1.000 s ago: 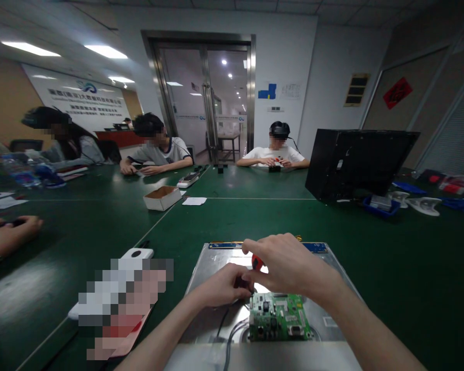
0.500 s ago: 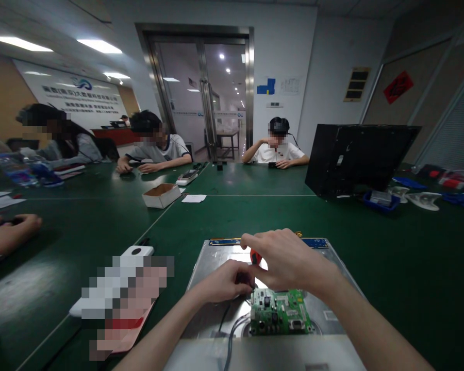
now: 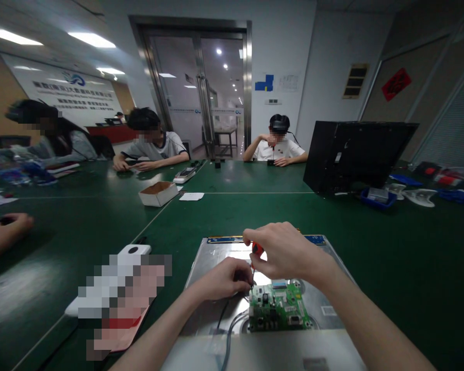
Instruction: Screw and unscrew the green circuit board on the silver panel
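Observation:
My right hand [image 3: 288, 252] is closed round the red and black handle of a screwdriver [image 3: 257, 249]. Its thin shaft points down to the upper left corner of a green circuit board [image 3: 280, 306]. By that same corner the fingers of my left hand [image 3: 228, 278] are pinched together near the screwdriver's tip; whatever they hold is hidden. The board lies on a silvery metal panel [image 3: 201, 278] with a blue strip [image 3: 226, 240] along its far edge. Grey cables [image 3: 229, 342] run from the board's left side toward me.
A white device [image 3: 133, 252] and a pink, partly blurred item [image 3: 147, 288] lie to the left. Farther off are a small open box [image 3: 158, 195], white paper [image 3: 192, 196], a large black monitor [image 3: 355, 154] and a blue tray [image 3: 378, 198]. Several people sit around the green table [image 3: 251, 211].
The view has shifted slightly. My right hand sits a little higher above the board, and the screwdriver's shaft now shows below it. My left hand stays at the board's corner.

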`<state>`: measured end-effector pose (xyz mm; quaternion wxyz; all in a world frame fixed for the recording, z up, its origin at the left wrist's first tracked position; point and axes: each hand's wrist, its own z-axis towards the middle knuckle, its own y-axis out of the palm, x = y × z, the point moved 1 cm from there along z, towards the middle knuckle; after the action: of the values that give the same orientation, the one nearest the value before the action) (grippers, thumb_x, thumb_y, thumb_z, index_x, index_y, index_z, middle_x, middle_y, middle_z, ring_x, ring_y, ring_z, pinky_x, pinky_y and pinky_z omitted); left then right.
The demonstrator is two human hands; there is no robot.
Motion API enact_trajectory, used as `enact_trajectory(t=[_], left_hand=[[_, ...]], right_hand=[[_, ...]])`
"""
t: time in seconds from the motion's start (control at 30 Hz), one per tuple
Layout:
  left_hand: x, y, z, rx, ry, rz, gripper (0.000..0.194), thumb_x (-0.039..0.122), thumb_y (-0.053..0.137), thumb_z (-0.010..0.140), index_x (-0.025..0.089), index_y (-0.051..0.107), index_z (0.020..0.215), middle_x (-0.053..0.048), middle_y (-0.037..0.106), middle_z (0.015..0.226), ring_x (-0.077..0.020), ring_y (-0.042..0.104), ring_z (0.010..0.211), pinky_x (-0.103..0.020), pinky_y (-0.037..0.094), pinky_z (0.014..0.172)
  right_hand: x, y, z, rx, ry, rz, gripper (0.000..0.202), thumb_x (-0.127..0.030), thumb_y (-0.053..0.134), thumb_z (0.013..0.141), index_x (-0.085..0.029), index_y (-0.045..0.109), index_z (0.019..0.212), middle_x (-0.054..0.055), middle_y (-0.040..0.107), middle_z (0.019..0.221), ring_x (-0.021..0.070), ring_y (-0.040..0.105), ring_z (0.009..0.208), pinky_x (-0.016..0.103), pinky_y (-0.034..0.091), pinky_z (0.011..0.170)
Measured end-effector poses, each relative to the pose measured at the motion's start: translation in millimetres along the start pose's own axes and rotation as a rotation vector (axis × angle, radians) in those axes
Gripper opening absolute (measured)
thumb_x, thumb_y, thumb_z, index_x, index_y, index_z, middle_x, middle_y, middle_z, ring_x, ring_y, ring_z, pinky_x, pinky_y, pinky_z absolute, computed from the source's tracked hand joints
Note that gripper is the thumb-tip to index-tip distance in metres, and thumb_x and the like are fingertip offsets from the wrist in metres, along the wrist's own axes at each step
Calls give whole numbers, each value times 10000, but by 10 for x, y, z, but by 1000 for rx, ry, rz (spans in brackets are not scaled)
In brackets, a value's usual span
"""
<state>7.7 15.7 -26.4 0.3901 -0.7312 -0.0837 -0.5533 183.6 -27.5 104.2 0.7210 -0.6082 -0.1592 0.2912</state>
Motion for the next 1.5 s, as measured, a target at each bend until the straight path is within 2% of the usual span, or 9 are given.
enact_trajectory(t=[0.17, 0.33, 0.43, 0.67, 0.87, 0.97, 1.17, 1.33, 1.5], left_hand=[[116, -30, -16, 19, 8, 94, 84, 125, 621, 694, 166, 646, 763, 0, 646, 779, -172, 581, 748, -257, 445, 684], [108, -10, -16, 6, -17, 37, 88, 120, 602, 672, 162, 627, 745, 25, 598, 677, -152, 547, 655, -246, 424, 631], [90, -5, -15, 11, 0, 23, 115, 111, 597, 674, 162, 633, 771, 32, 589, 669, -139, 530, 633, -240, 417, 622], [174, -34, -31, 13, 5, 78, 76, 105, 622, 681, 164, 637, 727, 7, 626, 749, -164, 571, 728, -246, 436, 661], [43, -8, -8, 14, 2, 50, 130, 91, 600, 674, 154, 644, 779, 27, 591, 693, -141, 535, 647, -232, 401, 607], [4, -5, 5, 2, 26, 23, 142, 90, 595, 672, 148, 642, 793, 19, 598, 705, -146, 541, 658, -237, 409, 617], [110, -27, -17, 14, 1, 90, 83, 107, 619, 682, 161, 639, 743, 7, 621, 770, -162, 558, 725, -247, 418, 660], [76, -10, -13, 17, -21, 49, 101, 96, 612, 686, 156, 629, 766, 26, 595, 703, -146, 541, 666, -241, 418, 636], [7, 5, -1, 10, -4, 21, 113, 96, 610, 693, 153, 629, 788, 13, 613, 732, -157, 559, 692, -246, 433, 647]], right_hand=[[22, 5, 23, -23, 53, -65, 297, -489, 517, 918, -231, 661, 933, 20, 687, 699, 170, 618, 635, 275, 236, 515], [29, 18, 15, -23, 61, -92, 141, -302, 550, 876, -209, 641, 933, 26, 701, 737, 156, 607, 625, 272, 210, 505], [40, 3, -15, -13, 30, -51, 159, -253, 586, 817, -201, 613, 964, 21, 715, 794, 163, 625, 661, 266, 229, 508], [62, 30, 17, -11, 54, -122, 290, -484, 538, 902, -220, 660, 901, 36, 710, 729, 184, 634, 649, 278, 225, 510], [29, 17, 1, -13, -1, -30, 130, -270, 583, 841, -218, 605, 958, 6, 719, 804, 167, 641, 685, 268, 245, 503], [12, -12, -19, -33, -9, -5, 159, -298, 611, 822, -214, 584, 954, 7, 721, 842, 174, 648, 701, 266, 260, 504], [-10, 20, 21, -30, 59, -122, 229, -435, 546, 912, -221, 623, 885, 27, 713, 746, 192, 647, 670, 278, 230, 509], [-14, 38, 17, -10, 60, -78, 118, -313, 564, 878, -221, 600, 943, 18, 717, 775, 174, 636, 666, 274, 211, 508], [-20, -6, -12, -26, 28, 37, 147, -249, 603, 809, -204, 552, 939, 9, 713, 845, 154, 625, 685, 258, 242, 511]])
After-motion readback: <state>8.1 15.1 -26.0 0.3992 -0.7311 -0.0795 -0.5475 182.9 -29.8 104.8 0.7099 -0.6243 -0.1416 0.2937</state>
